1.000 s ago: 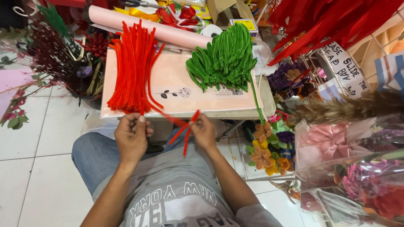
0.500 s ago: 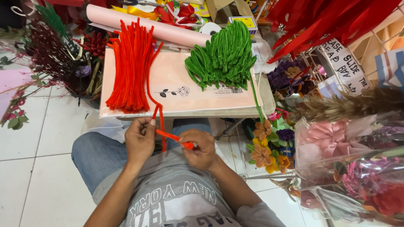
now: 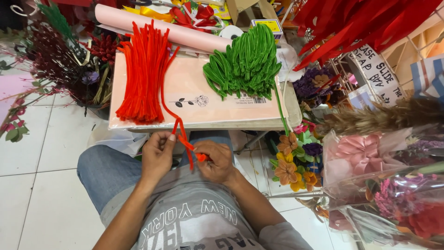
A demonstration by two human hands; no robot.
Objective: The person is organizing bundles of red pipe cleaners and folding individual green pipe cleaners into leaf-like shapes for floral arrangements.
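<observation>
Head view, looking down at a seated person's lap, in blue jeans and a grey printed T-shirt. The left hand pinches a fuzzy red pipe cleaner between thumb and fingertips. The right hand is curled closed around the same stem's bent end, just above the lap. The stem runs up from the hands to the near edge of a small table covered with pale pink paper. On the paper's left side lies a thick bundle of red pipe cleaners; on the right, a heap of green pipe cleaners. A roll of pink paper lies behind them. Artificial orange and purple flowers stand right of the knees, above white floor tiles.
</observation>
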